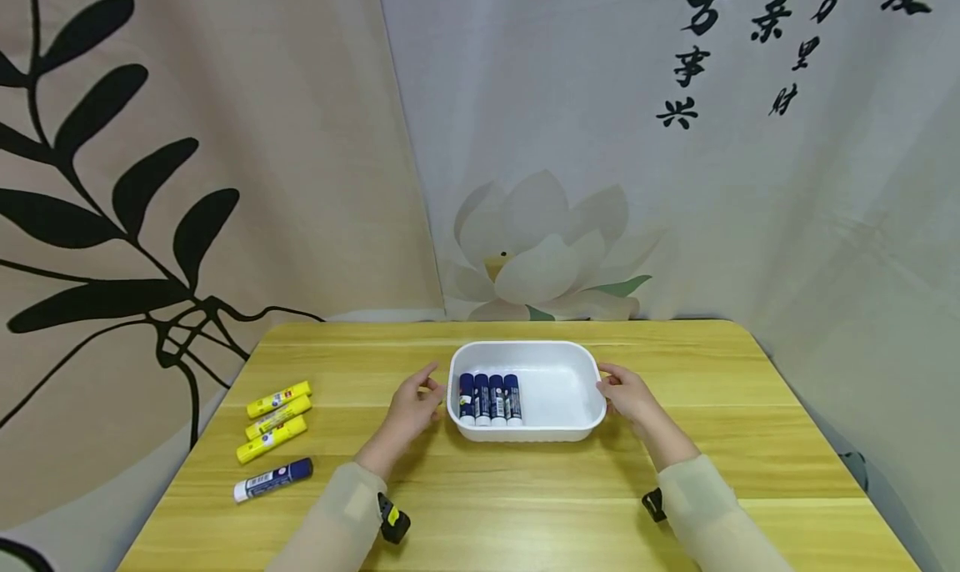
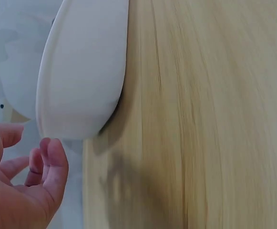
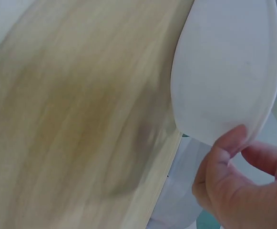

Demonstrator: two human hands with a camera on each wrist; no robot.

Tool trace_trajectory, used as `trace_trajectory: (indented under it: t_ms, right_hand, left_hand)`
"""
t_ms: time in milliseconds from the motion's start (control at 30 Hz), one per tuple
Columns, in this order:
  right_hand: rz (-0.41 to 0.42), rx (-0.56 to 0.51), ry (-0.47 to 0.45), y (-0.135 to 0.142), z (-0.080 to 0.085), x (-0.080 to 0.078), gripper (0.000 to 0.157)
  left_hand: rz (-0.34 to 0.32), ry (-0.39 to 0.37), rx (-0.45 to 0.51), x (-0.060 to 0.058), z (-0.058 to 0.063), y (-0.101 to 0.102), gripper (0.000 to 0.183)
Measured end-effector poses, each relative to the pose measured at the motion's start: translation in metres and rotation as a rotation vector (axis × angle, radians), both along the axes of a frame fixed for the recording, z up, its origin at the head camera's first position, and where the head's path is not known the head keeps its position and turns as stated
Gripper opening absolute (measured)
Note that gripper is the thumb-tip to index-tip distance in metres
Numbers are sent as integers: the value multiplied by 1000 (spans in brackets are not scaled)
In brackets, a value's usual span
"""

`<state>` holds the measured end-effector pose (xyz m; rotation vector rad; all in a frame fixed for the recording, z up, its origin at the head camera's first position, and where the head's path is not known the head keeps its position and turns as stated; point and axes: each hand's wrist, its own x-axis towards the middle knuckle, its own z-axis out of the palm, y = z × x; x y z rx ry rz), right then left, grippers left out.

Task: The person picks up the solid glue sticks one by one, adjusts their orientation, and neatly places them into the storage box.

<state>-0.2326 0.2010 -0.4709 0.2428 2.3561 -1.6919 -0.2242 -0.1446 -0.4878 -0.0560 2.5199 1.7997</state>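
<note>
A white plastic tray (image 1: 558, 388) stands on the table between both hands. Several blue glue sticks (image 1: 482, 399) with white ends lie side by side in its left part. At the tray's left end is my left hand (image 1: 415, 405); in the left wrist view its fingers are loosely bent close to the tray wall, thumb and fingers apart. Whether a fingertip touches it I cannot tell. My right hand (image 1: 632, 394) pinches the rim at the right end, finger against the outer wall in the right wrist view.
On the table's left lie three yellow glue sticks (image 1: 275, 416) in a slanted row. One more blue glue stick (image 1: 273, 479) lies nearer the front. The wooden table (image 1: 525, 505) meets a printed curtain (image 1: 315, 155) behind. Both wrists carry small black cameras.
</note>
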Motion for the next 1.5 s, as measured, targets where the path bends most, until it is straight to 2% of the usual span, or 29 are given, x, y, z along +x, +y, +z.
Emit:
trace_trajectory:
  t_ms: [100, 233, 367, 600, 700, 767, 1000, 1267, 1500]
  right_hand:
    - [-9, 4, 14, 0, 0, -1, 45]
    - [-12, 10, 1, 1, 2, 0, 46]
    - [-11, 5, -18, 1, 4, 0, 47]
    - [-10, -3, -32, 0, 4, 0, 47]
    - [-6, -7, -33, 0, 5, 0, 47]
    - [-3, -8, -33, 0, 5, 0, 47]
    - [9, -4, -25, 2, 5, 0, 47]
    - [7, -7, -23, 3, 3, 0, 46]
    - [6, -10, -30, 3, 2, -1, 48]
  left_hand:
    - [-25, 50, -116, 5, 4, -14, 53]
    - [-92, 116, -283, 18, 9, -43, 58]
    - [-154, 185, -441, 37, 11, -79, 63]
    - [-183, 259, -756, 76, 12, -143, 63]
    - [-193, 290, -865, 89, 12, -165, 62]
    - [-203, 277, -926, 96, 11, -176, 62]
    - [-265, 183, -1044, 107, -2, -201, 59]
    - [-259, 213, -1116, 111, -9, -211, 43]
    - [-238, 225, -1084, 112, -6, -209, 52]
